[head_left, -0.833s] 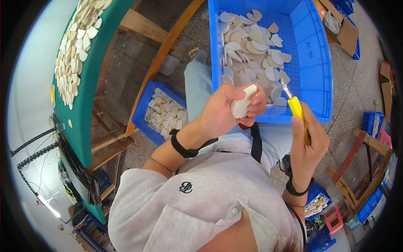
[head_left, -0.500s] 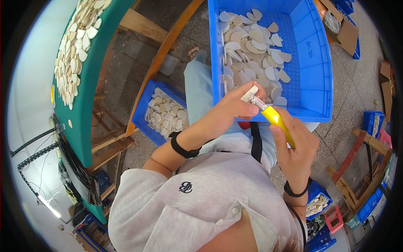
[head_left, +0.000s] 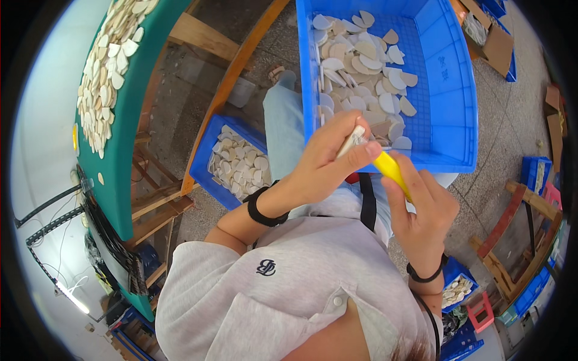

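My left hand (head_left: 331, 155) pinches a small off-white half-round piece (head_left: 352, 141) between thumb and fingers, just above the near edge of a blue crate (head_left: 445, 161). My right hand (head_left: 424, 207) is wrapped round a hand tool with a yellow handle (head_left: 392, 174). The tool's front end meets the piece beside my left thumb, which hides its tip. Pale shavings or frayed bits show on the piece's edge. Many flat half-round pieces (head_left: 364, 63) lie heaped in the crate, mostly on its left side.
On the left, a green-topped bench (head_left: 123, 168) carries a long pile of similar pieces (head_left: 99, 99). A smaller blue bin (head_left: 229, 195) full of them stands on the floor by my leg. Cardboard boxes (head_left: 497, 54), a wooden frame (head_left: 503, 234) and a pink stool (head_left: 480, 313) are at the right.
My left hand has turned the piece more upright and brought its thumb over the tool's front end. The tool's silvery shaft, visible before, is now mostly hidden.
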Demonstrator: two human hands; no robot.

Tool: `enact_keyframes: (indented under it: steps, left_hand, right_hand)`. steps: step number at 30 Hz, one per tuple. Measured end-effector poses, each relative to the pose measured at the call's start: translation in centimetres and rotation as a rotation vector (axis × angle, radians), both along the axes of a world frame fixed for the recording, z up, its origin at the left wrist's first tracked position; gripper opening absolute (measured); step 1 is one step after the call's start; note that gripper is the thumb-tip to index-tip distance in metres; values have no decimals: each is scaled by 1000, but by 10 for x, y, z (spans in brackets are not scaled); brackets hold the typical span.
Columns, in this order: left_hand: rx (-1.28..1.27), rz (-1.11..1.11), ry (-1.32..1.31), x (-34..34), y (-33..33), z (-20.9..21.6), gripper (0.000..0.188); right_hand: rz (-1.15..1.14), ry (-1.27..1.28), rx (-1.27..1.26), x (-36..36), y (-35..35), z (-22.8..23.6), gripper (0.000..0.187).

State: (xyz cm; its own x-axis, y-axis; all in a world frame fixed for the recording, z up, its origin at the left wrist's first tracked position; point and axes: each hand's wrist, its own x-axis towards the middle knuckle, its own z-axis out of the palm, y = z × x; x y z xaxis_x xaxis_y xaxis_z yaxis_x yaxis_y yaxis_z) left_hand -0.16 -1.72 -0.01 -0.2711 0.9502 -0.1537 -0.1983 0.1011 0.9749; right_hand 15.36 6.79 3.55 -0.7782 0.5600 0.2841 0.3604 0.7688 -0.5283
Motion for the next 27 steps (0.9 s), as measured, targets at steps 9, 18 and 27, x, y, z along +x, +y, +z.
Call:
enact_keyframes:
  steps: [9,18,27]
  left_hand:
    - [-2,-24,-249,-9,-3,-20,19]
    - [134,68,-873,-46,-12,-18,59]
    - [206,312,-733,-119,-40,-31,61]
  right_hand:
    - [-198,118,-6,-5,13,-14,25]
    - [-341,15,-240,0,21,-19,23]
    - [-359,-90,-324,-15,24,-23,26]
